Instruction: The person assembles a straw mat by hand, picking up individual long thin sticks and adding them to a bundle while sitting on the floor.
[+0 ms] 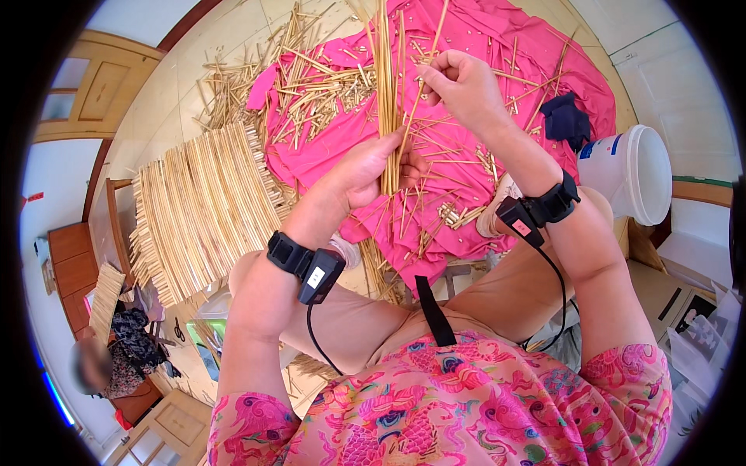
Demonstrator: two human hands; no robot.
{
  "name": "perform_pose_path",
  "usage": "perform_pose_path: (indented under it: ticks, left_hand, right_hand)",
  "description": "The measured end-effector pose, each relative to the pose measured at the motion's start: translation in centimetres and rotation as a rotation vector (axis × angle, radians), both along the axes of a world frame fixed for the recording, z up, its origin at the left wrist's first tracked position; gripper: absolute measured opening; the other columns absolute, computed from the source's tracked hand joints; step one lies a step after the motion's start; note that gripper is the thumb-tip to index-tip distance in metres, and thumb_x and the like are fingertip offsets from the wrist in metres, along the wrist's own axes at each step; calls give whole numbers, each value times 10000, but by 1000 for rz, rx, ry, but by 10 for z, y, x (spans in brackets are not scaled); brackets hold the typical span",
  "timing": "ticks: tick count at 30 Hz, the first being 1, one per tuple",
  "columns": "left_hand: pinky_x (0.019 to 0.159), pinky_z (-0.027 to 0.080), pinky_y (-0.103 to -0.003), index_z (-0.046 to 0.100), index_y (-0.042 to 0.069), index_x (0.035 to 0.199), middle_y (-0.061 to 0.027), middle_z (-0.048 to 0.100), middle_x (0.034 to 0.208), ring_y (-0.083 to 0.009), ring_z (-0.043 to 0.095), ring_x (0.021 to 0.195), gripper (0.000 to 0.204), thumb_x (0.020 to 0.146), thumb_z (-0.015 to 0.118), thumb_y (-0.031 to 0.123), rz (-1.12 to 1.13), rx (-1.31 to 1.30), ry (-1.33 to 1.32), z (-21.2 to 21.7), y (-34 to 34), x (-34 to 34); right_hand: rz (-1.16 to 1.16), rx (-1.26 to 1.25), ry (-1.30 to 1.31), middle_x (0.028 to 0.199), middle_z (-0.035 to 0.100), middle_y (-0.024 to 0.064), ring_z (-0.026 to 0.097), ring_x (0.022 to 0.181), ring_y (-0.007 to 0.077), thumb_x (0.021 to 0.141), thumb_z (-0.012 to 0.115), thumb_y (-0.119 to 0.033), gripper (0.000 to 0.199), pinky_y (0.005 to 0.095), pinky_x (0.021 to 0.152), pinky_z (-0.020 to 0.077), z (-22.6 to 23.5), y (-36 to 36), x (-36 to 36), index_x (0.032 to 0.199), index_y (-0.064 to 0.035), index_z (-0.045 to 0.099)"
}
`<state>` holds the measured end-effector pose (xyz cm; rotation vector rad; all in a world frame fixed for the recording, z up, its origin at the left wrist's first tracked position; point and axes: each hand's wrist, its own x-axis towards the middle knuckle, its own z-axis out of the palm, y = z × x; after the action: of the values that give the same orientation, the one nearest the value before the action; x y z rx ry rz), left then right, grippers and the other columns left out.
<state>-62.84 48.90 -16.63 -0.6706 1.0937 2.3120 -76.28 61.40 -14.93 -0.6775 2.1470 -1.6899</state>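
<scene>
Stalk bundle [385,93], clasped by the left hand [382,165]; single stalk [439,33], finger-pinched by the right hand [464,84]. Presumably light, stiff, easily snapped; best held near lower ends.

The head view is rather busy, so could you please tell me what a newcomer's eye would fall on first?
Most likely the bright pink cloth, spread out in the upper middle and strewn with short stalk pieces. Over it, the left hand holds a bundle of straw-coloured stalks, while the right hand pinches a thin stalk. The eye might then move to the pale stalk mat, left of the cloth.
</scene>
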Motion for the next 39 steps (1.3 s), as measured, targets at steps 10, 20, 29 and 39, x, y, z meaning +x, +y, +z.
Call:
perform_pose_path:
  ticks: [10, 20, 29, 39]
  left_hand:
    - [526, 501, -252, 465, 113, 1078, -92, 583, 755, -146, 583, 601, 318, 980, 294, 363, -22, 152, 80, -12, -13, 2]
    - [457, 364, -208, 454, 107, 940, -15, 476, 652, -85, 419, 501, 304, 964, 358, 394, 18, -108, 13, 21, 8, 2]
    - [393, 252, -191, 427, 126, 844, 52, 298, 567, -39, 259, 433, 308, 958, 372, 407, 17, 63, -18, 21, 1, 3]
    - [320, 152, -187, 331, 158, 677, 66, 240, 493, -37, 205, 364, 385, 949, 379, 427, -199, 331, -14, 15, 3, 7]
  right_hand:
    - [112, 98, -139, 639, 614, 51, 578, 534, 82, 846, 614, -155, 184, 220, 482, 455, -13, -7, 26, 789, 14, 571]
    - [49, 95, -183, 649, 612, 45, 587, 551, 86, 842, 621, -162, 187, 219, 483, 447, -14, -8, 20, 812, 17, 576]
    - [58, 98, -146, 643, 597, 36, 563, 546, 98, 821, 650, -228, 254, 229, 499, 449, -18, -10, 18, 844, 15, 581]
    - [298, -581, -981, 1037, 590, 151, 596, 952, 232, 862, 588, -324, 440, 309, 790, 494, -5, -13, 23, 1150, -9, 480]
